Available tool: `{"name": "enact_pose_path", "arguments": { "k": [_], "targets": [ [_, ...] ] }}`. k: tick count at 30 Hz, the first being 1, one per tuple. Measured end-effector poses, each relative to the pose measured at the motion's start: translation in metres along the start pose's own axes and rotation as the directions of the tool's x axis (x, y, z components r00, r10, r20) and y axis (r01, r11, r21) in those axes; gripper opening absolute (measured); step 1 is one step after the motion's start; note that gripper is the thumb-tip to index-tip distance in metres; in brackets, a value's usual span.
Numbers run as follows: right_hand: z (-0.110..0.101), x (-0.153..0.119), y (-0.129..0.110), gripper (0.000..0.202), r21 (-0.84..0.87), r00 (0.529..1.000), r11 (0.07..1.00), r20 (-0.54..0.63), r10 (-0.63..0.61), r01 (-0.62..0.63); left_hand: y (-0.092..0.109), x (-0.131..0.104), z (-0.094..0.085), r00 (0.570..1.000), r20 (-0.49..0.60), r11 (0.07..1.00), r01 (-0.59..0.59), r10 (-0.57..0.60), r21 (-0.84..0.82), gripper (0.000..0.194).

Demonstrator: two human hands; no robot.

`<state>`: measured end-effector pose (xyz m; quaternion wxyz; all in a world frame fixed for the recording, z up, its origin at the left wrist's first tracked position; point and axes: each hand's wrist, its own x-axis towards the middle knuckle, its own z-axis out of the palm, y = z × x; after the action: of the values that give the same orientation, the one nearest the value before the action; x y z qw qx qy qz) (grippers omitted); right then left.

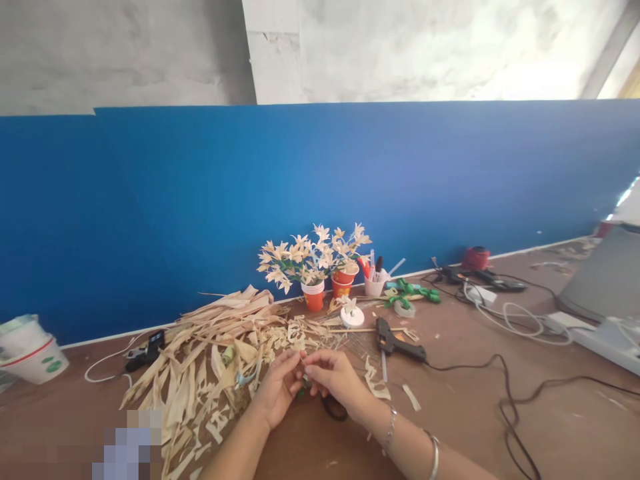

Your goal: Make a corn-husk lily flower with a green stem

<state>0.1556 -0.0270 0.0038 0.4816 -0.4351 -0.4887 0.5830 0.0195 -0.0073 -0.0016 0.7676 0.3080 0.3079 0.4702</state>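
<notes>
My left hand (281,388) and my right hand (334,379) meet over the near part of the table, fingertips pinched together. What they hold between them is too small to make out; a bit of green shows just below the fingers. A black loop, perhaps a scissors handle (335,409), lies partly hidden under my right hand. Left of my hands spreads a heap of dry husk strips (185,360), with cut scraps around it. Beyond them, pale husk flowers (320,252) stand in a red paper cup (313,299) and a second red cup (342,285).
A black glue gun (397,341) lies to the right, its cord (493,363) trailing across the table. Behind it are a pen cup (374,287), green tape (410,292) and a clear tape roll (404,309). White tubs (37,357) stand far left; a blue partition (200,193) closes the back.
</notes>
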Motion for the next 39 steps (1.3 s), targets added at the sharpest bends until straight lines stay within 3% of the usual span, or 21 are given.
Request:
{"name": "enact_pose_path", "arguments": {
  "k": [25, 32, 39],
  "targets": [
    [-0.0009, 0.0001, -0.0056, 0.032, 0.037, 1.000, 0.999, 0.002, 0.018, -0.018, -0.0025, -0.0008, 0.0004, 0.998, 0.059, 0.998, -0.001, -0.003, 0.063, 0.023],
    [-0.0021, -0.0018, -0.0055, 0.034, 0.158, 0.996, 0.984, 0.004, 0.086, -0.086, -0.0040, -0.0008, 0.0058, 0.998, 0.035, 0.991, -0.050, 0.046, 0.127, 0.024],
    [-0.0050, 0.0004, -0.0022, 0.036, 0.200, 0.996, 0.977, 0.038, 0.075, -0.081, -0.0048, -0.0037, 0.0098, 0.993, 0.052, 0.982, -0.114, 0.108, 0.151, 0.021]
  ]
}}
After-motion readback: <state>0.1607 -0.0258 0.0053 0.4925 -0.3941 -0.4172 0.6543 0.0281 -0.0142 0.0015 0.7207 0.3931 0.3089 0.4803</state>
